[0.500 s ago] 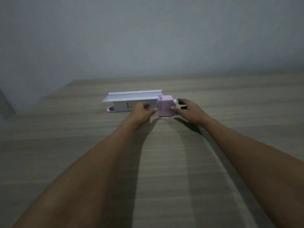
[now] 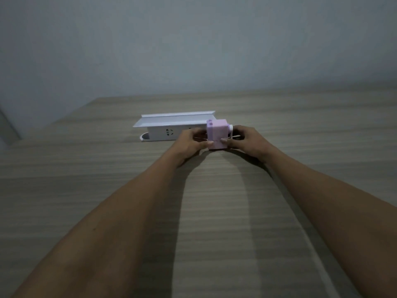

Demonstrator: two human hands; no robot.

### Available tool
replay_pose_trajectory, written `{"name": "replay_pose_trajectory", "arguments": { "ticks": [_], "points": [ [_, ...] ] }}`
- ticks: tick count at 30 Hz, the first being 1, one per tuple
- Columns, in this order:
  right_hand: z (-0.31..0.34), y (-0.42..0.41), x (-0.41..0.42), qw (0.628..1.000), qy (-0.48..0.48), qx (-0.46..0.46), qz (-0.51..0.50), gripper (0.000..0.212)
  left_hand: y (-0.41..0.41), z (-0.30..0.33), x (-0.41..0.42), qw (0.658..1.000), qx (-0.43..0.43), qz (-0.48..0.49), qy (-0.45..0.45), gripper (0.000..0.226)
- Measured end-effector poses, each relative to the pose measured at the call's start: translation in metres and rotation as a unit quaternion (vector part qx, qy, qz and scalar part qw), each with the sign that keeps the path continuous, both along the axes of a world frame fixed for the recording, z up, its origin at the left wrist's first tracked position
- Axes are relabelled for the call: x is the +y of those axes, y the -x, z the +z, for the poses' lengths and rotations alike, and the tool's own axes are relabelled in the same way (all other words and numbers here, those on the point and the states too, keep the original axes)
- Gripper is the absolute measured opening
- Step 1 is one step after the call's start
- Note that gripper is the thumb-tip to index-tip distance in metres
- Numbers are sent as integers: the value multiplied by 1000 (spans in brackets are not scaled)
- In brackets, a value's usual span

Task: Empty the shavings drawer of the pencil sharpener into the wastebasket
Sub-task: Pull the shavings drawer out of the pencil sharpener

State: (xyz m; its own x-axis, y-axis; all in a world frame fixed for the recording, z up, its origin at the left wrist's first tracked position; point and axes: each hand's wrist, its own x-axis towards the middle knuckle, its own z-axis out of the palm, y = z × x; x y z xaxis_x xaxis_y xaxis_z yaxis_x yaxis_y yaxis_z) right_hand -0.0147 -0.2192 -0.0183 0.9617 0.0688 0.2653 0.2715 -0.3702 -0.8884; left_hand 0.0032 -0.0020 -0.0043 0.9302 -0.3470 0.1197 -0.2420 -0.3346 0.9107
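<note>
- We grip the pink pencil sharpener [image 2: 217, 134] between both hands on the bench [image 2: 107, 190].
- Left hand [image 2: 191, 141] fingers [image 2: 209, 142] closed on its left side.
- Right hand [image 2: 247, 140] fingers [image 2: 224, 140] closed on its right side.

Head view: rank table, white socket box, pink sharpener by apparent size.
1. Table, fills most of the lower frame.
2. White socket box.
3. Pink sharpener, partly hidden by both hands and slightly nearer, yet looks clearly smallest.

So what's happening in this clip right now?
A person has both bare hands on a small pink box-shaped pencil sharpener standing on a wood-grain table. The left hand grips its left side, the right hand its right, near the white crank end. A long white power-strip box lies just behind. No drawer is visibly pulled out, and no wastebasket is in view.
</note>
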Motion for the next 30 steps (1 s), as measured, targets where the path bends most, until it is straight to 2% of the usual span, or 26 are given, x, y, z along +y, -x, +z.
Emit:
{"name": "replay_pose_trajectory", "arguments": {
  "ticks": [2, 7, 13, 17, 22, 30],
  "points": [
    [8, 13, 4, 1000, -17, 10, 9, 41, 13, 7, 6, 1000, 2, -8, -2, 55],
    [30, 54, 16, 1000, 24, -9, 5, 40, 55, 27, 20, 1000, -11, -22, 12, 52],
    [33, 126, 34, 1000, 17, -2, 16, 40, 127, 31, 40, 999, -16, -18, 22, 52],
    [27, 172, 47, 1000, 3, -5, 21, 36, 177, 23, 54, 999, -7, -8, 38, 53],
    [13, 214, 57, 999, 6, -1, 34, 44, 217, 10, 66, 999, 0, -10, 51, 52],
    [-2, 257, 60, 998, -26, 5, 56, 42, 252, -14, 74, 997, 25, -6, 75, 53]
  ]
}}
